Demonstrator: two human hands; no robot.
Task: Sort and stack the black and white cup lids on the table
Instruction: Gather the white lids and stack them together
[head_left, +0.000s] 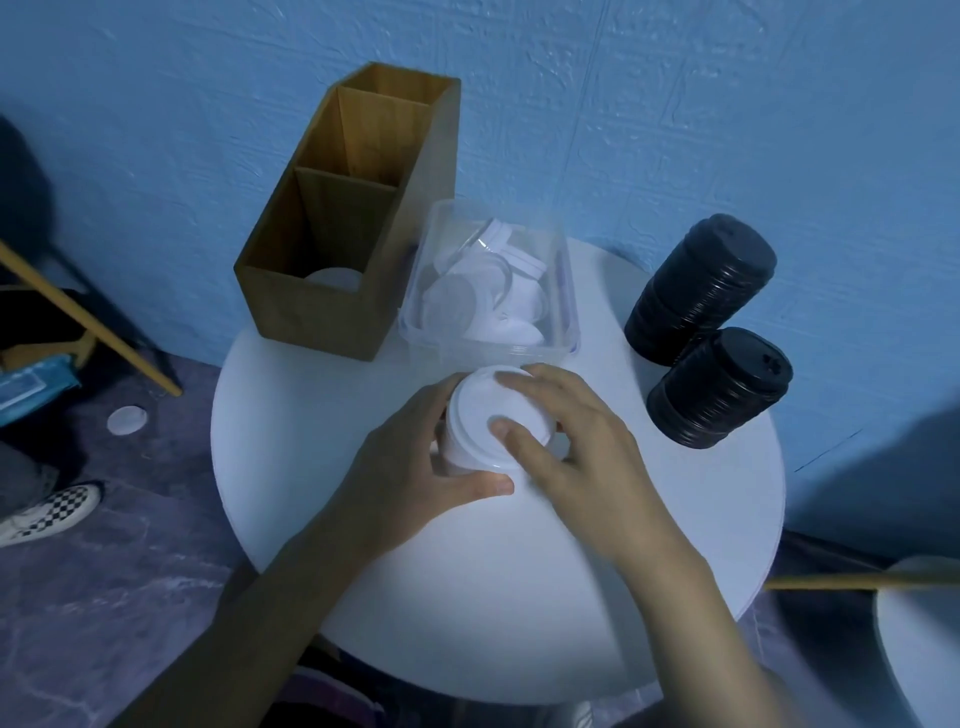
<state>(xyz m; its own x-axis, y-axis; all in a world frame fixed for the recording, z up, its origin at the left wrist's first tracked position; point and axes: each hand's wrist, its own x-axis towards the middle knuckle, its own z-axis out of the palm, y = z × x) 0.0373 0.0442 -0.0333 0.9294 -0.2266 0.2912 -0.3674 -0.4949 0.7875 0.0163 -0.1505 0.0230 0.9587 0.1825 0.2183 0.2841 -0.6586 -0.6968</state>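
Snugly, left hand (415, 470) and right hand (571, 447) clasp round white lids (480, 415) (smooth plastic).

Both forearms (249, 613) bare to the lower frame edge — left hand (415, 467) and right hand (566, 441) likewise bare; dark striped fabric (327, 691) at bottom centre.

Wooden organizer (332, 306), clear plastic tub (488, 332)

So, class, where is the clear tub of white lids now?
Head view: the clear tub sits at the far side of the table, beside the wooden box on its left, black lid stacks to its right.
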